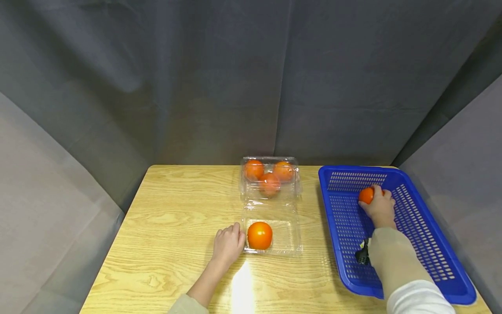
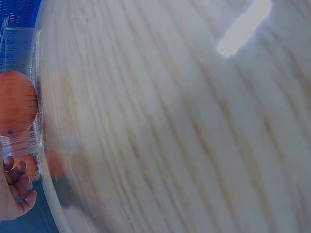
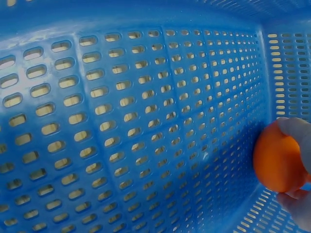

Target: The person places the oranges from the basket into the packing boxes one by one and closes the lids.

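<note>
My right hand [image 1: 379,209] reaches into the blue plastic basket [image 1: 326,209] and grips a smooth round orange fruit [image 3: 277,158], thumb and fingers around its sides, close to the basket's far end. Left of the basket, a clear plastic clamshell box [image 1: 286,235] lies unfolded on the table. Its near half holds a single orange fruit [image 1: 259,235]; three more, including one orange fruit [image 1: 269,185], show in its far half. Beside the near half's left edge rests my left hand [image 1: 228,244]. Its fingers [image 2: 22,184] are loosely curled with nothing in them in the left wrist view.
Wood-grain table [image 1: 172,226] extends left of the box. Grey curtains [image 1: 219,87] hang behind and at both sides. Next to the right sleeve, a small black object [image 1: 362,255] shows over the basket floor. The basket's raised rim borders the right forearm.
</note>
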### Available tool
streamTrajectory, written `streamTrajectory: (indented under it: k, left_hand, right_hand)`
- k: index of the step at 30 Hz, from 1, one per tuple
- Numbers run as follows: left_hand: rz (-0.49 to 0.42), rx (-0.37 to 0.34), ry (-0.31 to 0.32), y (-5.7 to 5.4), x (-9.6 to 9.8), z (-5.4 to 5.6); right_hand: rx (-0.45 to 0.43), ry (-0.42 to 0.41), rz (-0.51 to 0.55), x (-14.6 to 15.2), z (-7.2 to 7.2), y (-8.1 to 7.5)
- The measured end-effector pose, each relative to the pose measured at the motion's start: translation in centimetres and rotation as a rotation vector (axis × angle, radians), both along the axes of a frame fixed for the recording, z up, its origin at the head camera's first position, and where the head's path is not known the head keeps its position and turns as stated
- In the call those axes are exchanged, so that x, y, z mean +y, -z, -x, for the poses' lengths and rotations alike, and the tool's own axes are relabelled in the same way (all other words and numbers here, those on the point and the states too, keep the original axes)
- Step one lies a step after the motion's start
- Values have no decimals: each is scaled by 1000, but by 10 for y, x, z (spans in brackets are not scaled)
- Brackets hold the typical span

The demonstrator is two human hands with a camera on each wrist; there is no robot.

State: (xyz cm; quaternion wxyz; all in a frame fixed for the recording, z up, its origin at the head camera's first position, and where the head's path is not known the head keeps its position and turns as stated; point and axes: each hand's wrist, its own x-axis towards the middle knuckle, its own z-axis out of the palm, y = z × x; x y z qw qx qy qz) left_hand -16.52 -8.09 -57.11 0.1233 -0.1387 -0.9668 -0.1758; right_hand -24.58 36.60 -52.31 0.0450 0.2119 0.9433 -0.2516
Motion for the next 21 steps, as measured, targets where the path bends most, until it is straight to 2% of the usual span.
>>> streamTrajectory:
  k: [21]
  left_hand:
    - [6, -2, -2, -2, 0, -1]
  right_hand:
    - [91, -32, -50, 0, -9, 4]
